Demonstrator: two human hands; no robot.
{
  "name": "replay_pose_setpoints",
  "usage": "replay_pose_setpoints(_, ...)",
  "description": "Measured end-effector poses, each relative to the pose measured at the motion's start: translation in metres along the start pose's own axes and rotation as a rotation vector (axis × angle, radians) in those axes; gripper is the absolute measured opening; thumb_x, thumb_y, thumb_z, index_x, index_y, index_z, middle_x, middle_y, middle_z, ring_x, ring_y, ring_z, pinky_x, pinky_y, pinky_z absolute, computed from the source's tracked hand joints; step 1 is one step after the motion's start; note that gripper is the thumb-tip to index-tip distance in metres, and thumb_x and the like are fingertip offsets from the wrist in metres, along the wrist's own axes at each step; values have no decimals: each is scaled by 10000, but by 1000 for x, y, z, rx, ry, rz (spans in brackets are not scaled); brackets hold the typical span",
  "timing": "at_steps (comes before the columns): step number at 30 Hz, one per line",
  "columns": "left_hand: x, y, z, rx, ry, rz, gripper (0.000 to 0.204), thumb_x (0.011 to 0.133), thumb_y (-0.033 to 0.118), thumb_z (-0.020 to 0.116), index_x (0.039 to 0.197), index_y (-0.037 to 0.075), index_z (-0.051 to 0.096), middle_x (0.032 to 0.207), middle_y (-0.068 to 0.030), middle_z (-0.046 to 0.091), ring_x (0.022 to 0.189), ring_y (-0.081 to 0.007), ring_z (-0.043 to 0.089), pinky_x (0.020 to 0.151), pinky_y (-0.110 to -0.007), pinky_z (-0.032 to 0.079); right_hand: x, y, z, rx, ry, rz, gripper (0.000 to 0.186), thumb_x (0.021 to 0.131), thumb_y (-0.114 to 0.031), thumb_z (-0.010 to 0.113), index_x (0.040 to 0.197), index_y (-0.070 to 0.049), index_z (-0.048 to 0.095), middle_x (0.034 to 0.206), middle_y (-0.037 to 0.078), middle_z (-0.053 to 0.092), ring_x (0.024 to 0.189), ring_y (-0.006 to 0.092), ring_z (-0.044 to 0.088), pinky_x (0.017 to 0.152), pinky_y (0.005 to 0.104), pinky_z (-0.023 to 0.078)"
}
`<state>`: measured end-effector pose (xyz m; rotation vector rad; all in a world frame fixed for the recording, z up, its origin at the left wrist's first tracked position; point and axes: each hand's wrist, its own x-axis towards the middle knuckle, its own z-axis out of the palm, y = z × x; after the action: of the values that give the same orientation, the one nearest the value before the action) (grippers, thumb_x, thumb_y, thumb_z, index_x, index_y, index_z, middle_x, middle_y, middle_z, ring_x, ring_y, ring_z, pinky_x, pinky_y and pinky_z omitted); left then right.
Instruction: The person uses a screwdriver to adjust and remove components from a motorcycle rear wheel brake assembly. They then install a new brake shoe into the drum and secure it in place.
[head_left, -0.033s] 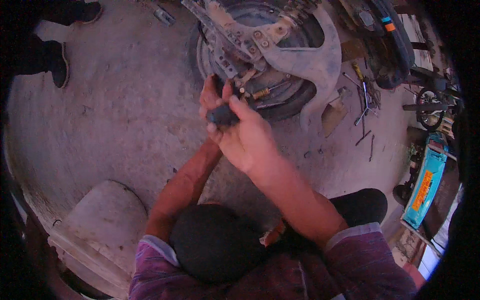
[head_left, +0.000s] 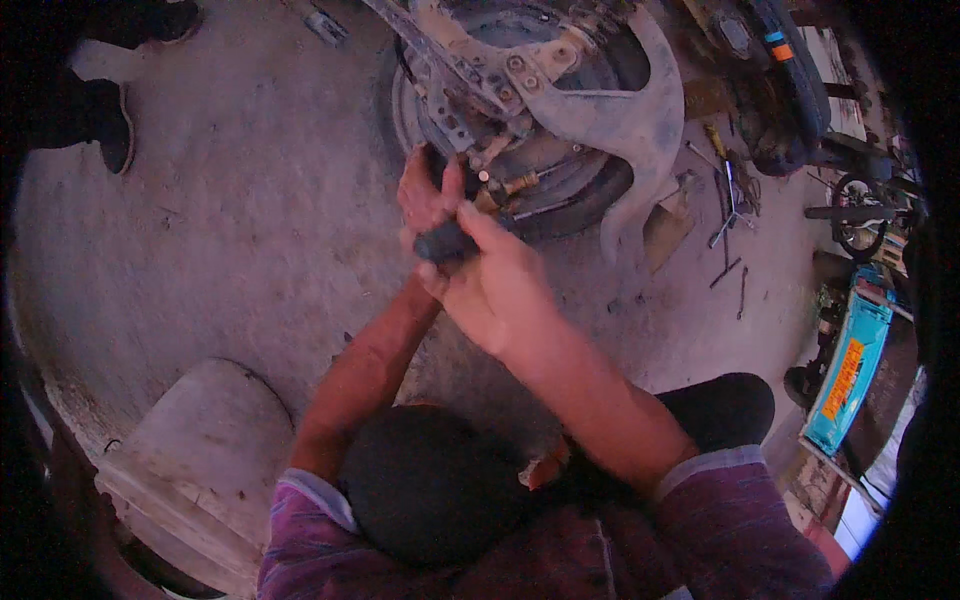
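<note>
My right hand (head_left: 500, 280) is closed round a short dark cylindrical handle (head_left: 440, 242), thumb on top, beside the dirty rear-wheel assembly of a two-wheeler (head_left: 570, 115). My left hand (head_left: 422, 190) is just beyond it, fingers curled at a metal bracket (head_left: 450, 130); what they grip is hidden. Right of my fingertips are a brass-coloured threaded fitting (head_left: 515, 187) and a thin metal rod, whose connection to the handle I cannot make out.
Wrenches and other tools (head_left: 730, 185) lie on the concrete floor (head_left: 230, 230) at right, near a turquoise panel (head_left: 850, 370) and motorbike parts (head_left: 860, 215). Another person's dark shoes (head_left: 115, 130) are at upper left. A pale worn panel (head_left: 195, 450) is at lower left.
My right hand and the dark handle have dipped slightly. My left fingertips have shifted a little up and left beside the bracket.
</note>
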<state>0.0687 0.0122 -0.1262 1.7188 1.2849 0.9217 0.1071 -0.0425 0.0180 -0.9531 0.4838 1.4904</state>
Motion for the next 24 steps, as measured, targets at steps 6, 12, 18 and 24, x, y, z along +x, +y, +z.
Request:
replay_pose_setpoints(6,-7,3,3,262,31,231,951,585,438,962,1360,46,576,1490,-327,418,1341,-498,437,1102,-578,367,-79,-8,-62,-553,164,-78,368,1086,-372,512,1376,-149,553,961,49,622,794,166,611,685,308,516)
replay_pose_setpoints(12,-5,4,6,224,52,223,971,550,415,976,1356,51,574,1480,-328,420,1328,-493,442,1093,-568,368,-102,-38,-110,-394,191,1,484,1093,-463,449,1452,-140,483,820,16,543,530,133,459,525,283,400)
replay_pose_setpoints(18,-8,7,6,231,36,194,983,537,376,988,1358,39,566,1497,-323,391,1336,-486,425,1102,-572,367,-100,-56,-144,-302,135,59,472,1102,-425,438,1464,-125,480,785,-17,524,484,98,419,512,250,360)
replay_pose_setpoints(24,-8,6,6,223,25,181,995,528,364,996,1359,31,563,1497,-333,387,1343,-497,416,1116,-566,365,-96,-101,-157,-353,141,146,478,1104,-397,439,1453,-75,498,730,-28,501,446,82,414,477,233,344)
